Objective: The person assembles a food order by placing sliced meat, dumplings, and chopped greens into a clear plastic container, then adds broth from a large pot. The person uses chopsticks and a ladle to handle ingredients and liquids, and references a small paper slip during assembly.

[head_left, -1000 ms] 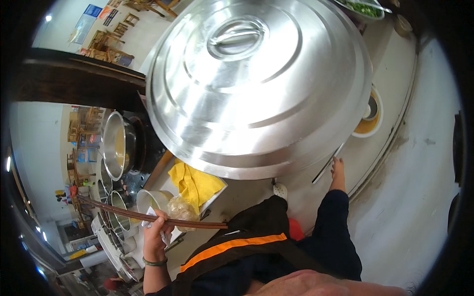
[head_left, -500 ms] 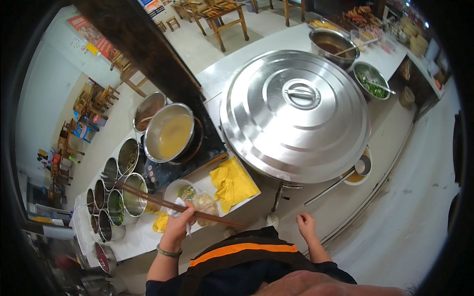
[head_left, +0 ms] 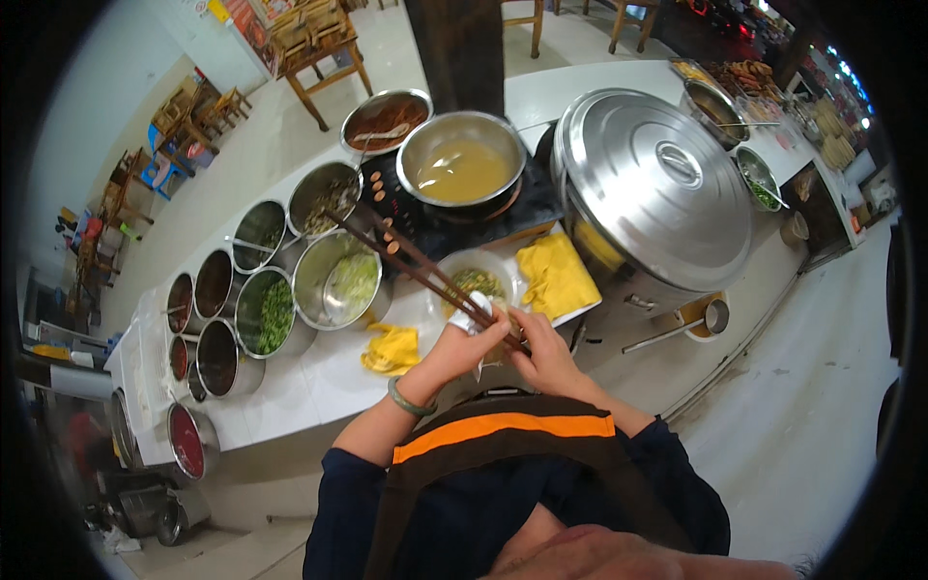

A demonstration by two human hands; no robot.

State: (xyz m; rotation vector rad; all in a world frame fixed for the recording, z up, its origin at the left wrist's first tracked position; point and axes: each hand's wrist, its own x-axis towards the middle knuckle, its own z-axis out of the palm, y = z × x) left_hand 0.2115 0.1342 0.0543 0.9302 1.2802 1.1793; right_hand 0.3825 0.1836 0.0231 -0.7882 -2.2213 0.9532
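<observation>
My left hand (head_left: 466, 346) is closed around a pair of long brown chopsticks (head_left: 414, 269), with a crumpled white tissue (head_left: 471, 314) in the same grip. Beside it, my right hand (head_left: 546, 350) has its fingers closed at the chopsticks' near end. The far tips slant up to the left, over the rim of a metal pot of pale chopped vegetable (head_left: 354, 282). Just beyond my hands sits a bowl with chopped greens (head_left: 478, 280), partly covered by the hands and chopsticks. Yellow cloths lie on either side, one on the right (head_left: 559, 275), one on the left (head_left: 391, 350).
A pan of yellowish broth (head_left: 462, 174) stands on a black cooktop (head_left: 406, 208). To the right is a large lidded steel pot (head_left: 657, 184), with a ladle (head_left: 677, 333) below it. Several metal pots of toppings, including chopped greens (head_left: 275, 314), line the left counter.
My right hand has come over from the right to join the left at the chopsticks. The view has shifted left, and the chopsticks' two sticks now show apart.
</observation>
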